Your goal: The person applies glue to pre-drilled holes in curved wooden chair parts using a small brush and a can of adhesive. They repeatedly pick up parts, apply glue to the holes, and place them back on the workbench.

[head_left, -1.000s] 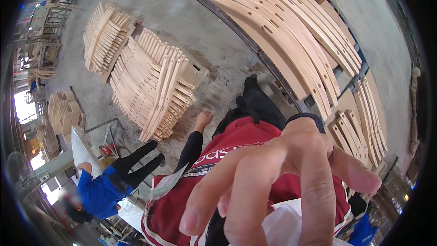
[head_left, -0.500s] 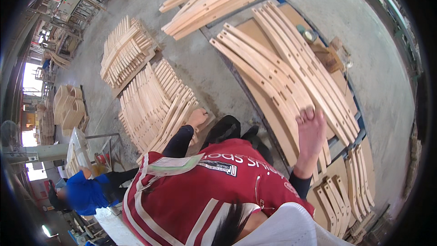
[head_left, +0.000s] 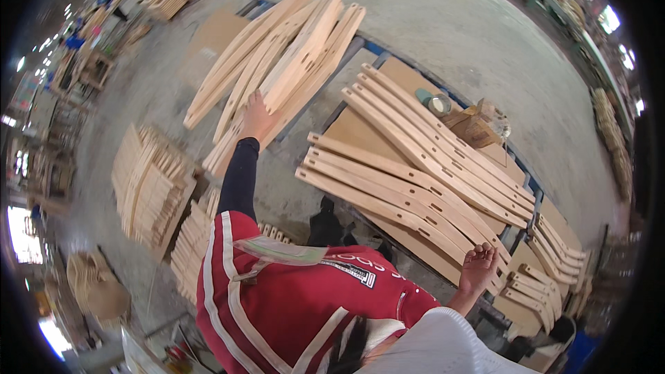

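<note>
My left hand [head_left: 258,119] reaches out to the far left pile, its fingers closed over the near part of a curved wooden piece [head_left: 294,77] with slots cut in it; my thumb is hidden. Other long pale pieces [head_left: 220,83] lie loosely crossed beside it. My right hand [head_left: 479,268] is held over the near end of a row of curved wooden pieces [head_left: 405,197]. Its fingers are loosely bent and apart, with nothing seen in them. Behind that row lies a second group of slotted pieces [head_left: 443,142].
Cardboard [head_left: 355,135] lies under the wooden rows. A tape roll [head_left: 439,104] and a brown box [head_left: 478,125] stand behind them. Stacked wooden parts [head_left: 149,190] are at left, with shorter curved pieces [head_left: 533,294] at right. Grey concrete floor [head_left: 450,34] stretches beyond.
My left hand has moved from the near left stack up to the far pile. My right hand has lowered a little, its fingers still bent. The whole view has shifted.
</note>
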Motion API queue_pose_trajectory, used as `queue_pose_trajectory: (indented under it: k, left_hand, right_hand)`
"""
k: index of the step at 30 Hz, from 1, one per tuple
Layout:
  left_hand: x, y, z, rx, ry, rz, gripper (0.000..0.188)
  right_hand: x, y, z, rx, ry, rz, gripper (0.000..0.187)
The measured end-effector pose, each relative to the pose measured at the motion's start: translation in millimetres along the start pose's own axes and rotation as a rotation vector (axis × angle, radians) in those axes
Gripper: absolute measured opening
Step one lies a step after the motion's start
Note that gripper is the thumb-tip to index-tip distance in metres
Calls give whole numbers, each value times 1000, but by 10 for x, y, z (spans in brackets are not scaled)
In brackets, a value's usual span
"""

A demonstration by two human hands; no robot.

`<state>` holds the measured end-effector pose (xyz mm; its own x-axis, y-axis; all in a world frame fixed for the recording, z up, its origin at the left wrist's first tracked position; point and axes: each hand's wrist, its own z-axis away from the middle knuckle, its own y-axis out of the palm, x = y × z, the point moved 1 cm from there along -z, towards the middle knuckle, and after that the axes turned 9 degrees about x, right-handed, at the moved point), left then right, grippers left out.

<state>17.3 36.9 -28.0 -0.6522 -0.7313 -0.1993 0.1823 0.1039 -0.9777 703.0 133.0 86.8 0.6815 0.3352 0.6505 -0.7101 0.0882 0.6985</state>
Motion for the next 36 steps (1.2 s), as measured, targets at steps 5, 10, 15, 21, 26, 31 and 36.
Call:
queue_pose_trajectory:
  k: [5,10,15,21,26,31,36]
  left_hand:
    - [224,351,-1129,338,-53,101,114]
    - [-3,616,-1566,390,10,182,97]
    - [822,741,-2137,539,85,582,56]
    - [42,567,-1487,357,134,616,100]
    - [131,-39,-853,514,17,856,98]
    - [-193,-1131,262,750,2,1142,86]
    - [-557,-1776,1031,761,250,1112,81]
  right_hand:
    - [-263,398,227,-100,-73,35,21]
    - [-481,614,457,-282,-175,47,20]
    - [-744,642,237,-216,-108,-76,17]
    - [-848,685,314,-311,-96,82,20]
    - [-939,702,134,-224,-14,111,21]
    - [-1223,865,-335,-28,154,146,21]
    - [-1480,1860,-590,491,220,468,47]
